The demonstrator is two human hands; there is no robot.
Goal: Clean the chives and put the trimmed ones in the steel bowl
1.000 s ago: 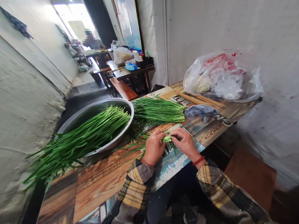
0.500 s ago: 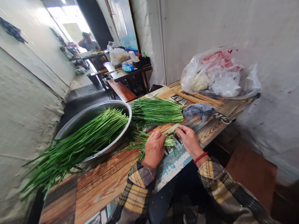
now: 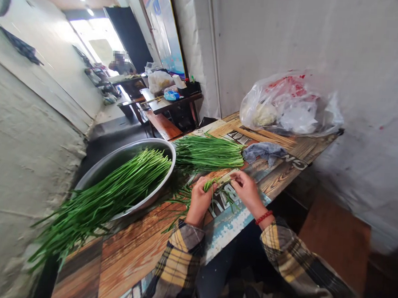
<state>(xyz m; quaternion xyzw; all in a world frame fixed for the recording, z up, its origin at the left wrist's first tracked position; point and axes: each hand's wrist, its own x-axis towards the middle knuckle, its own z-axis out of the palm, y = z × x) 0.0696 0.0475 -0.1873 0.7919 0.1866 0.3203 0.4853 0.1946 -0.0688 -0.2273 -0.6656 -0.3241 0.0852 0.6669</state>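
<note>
Green stalks [image 3: 210, 184] clamped in L hand [image 3: 199, 200], now rolled thumb-up vs prev.; R hand [image 3: 246, 189] just right of that grip, fingertips together, contents unclear, picking-over prob. ongoing.

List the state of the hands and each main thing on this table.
Left hand: closed on green stalks
Right hand: curled, hold unclear
Metal basin: loaded with long greens, tips overhanging
Bundle: laid flat beside basin
Gray cloth: crumpled
Clear bag: bulging, holding things
Wooden sticks: lying near bag

Sleeves [image 3: 181, 250] blk/ylw plaid, bracelet [image 3: 264, 217] red, stalks [image 3: 209, 184] grn.
</note>
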